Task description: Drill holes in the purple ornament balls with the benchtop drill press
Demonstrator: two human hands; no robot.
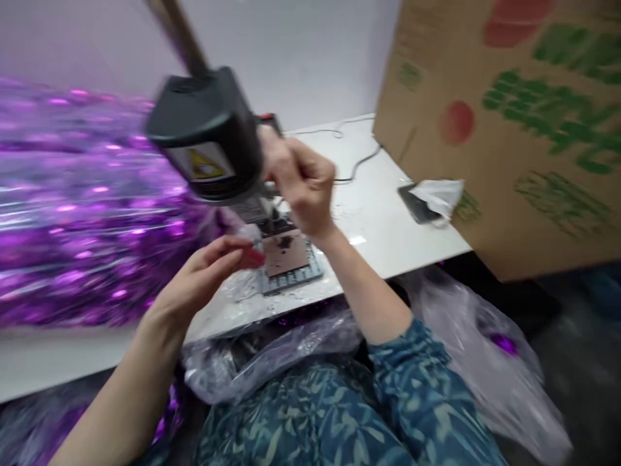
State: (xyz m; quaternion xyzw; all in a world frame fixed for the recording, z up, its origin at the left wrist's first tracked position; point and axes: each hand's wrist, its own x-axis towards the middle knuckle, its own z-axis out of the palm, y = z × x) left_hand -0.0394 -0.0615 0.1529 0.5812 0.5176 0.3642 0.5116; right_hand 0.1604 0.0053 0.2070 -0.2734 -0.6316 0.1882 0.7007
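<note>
In the head view, the black machine head (206,123) with its yellow warning label (206,163) hangs between the wearer and the far wall, left of the right hand (306,184). That hand's fingers are curled beside the head, which hides their tips, so whether they close on a lever cannot be told. The left hand (206,275) is loosely spread, palm inward, fingers extended toward the left edge of the tan board (291,259); blur hides whether they touch the clear film (250,234) just beyond. The board, strewn with dark scraps, sits on a blue-grey base (295,278) below the head, between the two hands. A heap of shiny purple tinsel (87,213) crowds the left side of the white table (388,243). At the right, a dark flat object (414,206) under crumpled white tissue (442,194) lies near a large cardboard box (504,129); crinkled clear plastic (272,359) bunches along the near edge.
</note>
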